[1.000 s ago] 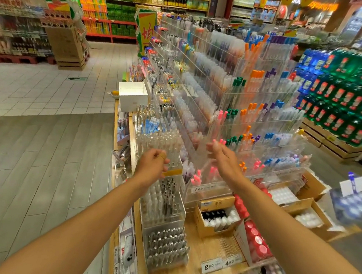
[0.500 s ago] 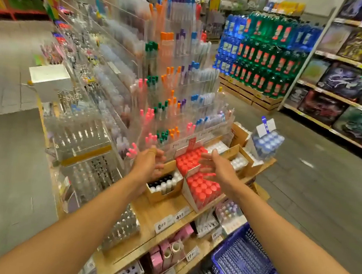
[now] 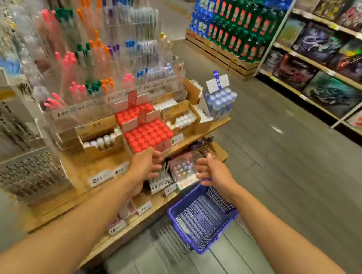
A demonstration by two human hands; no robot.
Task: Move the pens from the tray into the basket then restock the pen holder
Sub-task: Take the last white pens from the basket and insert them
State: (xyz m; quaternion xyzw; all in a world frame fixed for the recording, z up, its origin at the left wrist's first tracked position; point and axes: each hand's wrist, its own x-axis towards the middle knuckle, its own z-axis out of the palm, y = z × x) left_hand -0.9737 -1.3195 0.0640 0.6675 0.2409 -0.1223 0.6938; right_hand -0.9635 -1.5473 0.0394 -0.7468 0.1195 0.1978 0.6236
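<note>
Near: grey plank floor [image 3: 283, 170], with both forearms reaching fwd; left hand [image 3: 143, 166] and right hand [image 3: 214, 173] have fingers loosely spread and hold nothing, hovering just above the blue wire basket [image 3: 200, 217], which stands on the floor beside the wooden display shelf [image 3: 96, 172]. Mid: shelf carries price tags, a carton of red-capped bottles [image 3: 147, 133], cartons w/ white caps, and behind them the clear acrylic pen holder [image 3: 89, 60] w/ tiers of coloured-cap pens [image 3: 78, 86]; blur hides finer detail. Far: stacked blue and green bottles [image 3: 232, 24] on pallets, and at right a wall shelf of picture boxes [image 3: 330, 70].
</note>
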